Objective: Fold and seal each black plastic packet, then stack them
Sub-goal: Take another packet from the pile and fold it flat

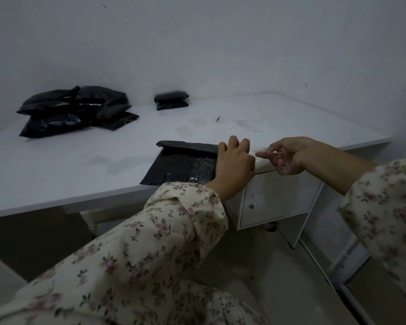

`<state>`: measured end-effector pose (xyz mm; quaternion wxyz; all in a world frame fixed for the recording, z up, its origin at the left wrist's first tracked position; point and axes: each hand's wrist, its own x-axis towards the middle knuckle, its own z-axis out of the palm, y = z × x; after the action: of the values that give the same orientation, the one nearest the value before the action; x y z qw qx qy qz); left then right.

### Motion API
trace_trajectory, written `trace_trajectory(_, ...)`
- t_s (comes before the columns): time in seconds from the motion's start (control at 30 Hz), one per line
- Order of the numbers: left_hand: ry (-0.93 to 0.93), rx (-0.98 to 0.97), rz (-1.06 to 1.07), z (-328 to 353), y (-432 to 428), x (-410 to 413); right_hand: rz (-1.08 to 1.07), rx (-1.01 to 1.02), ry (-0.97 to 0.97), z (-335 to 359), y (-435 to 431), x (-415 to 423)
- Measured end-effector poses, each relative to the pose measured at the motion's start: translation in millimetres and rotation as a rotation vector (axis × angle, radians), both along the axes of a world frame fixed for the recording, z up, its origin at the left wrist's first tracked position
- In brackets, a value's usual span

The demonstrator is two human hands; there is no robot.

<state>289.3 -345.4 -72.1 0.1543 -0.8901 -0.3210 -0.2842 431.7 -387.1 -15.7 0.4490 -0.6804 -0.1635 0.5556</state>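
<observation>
The person stands at the near edge of the white surface (291, 113), both arms in floral sleeves (164, 242) reaching forward. One black packet (185, 165) lies flat right at that near edge, with its far end rolled or folded over into a thick band. The left hand (234, 165) sits at the packet's right side, back of the hand upward, its fingers (232, 143) curled over the right end of that fold and holding it down. From here I cannot tell whether the thumb goes under the packet.

Just beside it, the right hand (291, 156) hovers over the surface's edge. Its thumb and forefinger pinch a small pale strip (263, 150), too blurred to identify, while the other fingers hang loosely bent. The strip's tip comes very close to the left thumb.

Far back on the left, against the wall, a loose pile of black packets (75, 109) lies heaped. Well apart from it, nearer the middle, a small neat stack (171, 99) stands by the wall. Under the surface on the right is a white drawer unit (279, 195).
</observation>
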Motion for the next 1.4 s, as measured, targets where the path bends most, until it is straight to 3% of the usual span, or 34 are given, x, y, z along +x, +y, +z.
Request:
trace_trajectory(0.37,0.037,0.099,-0.051,-4.1,-1.6,-3.0,-0.054,-0.041,0.002,-1.5,5.5,-8.5)
trace_trajectory(0.6,-0.022,0.002,-0.060,-4.1,1.3,-3.6,-0.069,-0.009,0.006,0.6,4.9,-11.0)
trace_trajectory(0.83,-0.085,-0.095,0.020,-11.1,0.6,-5.9,0.013,-0.058,-0.217,-25.1,-16.5,3.6)
trace_trajectory(1.03,-0.096,-0.122,-0.014,-13.3,-0.9,-2.4,0.003,-0.005,-0.272,-62.4,-42.0,1.2)
trace_trajectory(1.3,-0.049,-0.059,-0.091,0.7,5.2,-3.6,0.032,0.029,-0.310,-63.6,-47.3,-8.1)
trace_trajectory(1.4,0.008,-0.138,-0.057,3.1,7.6,-3.3,0.053,0.042,-0.363,-61.7,-45.5,-10.0)
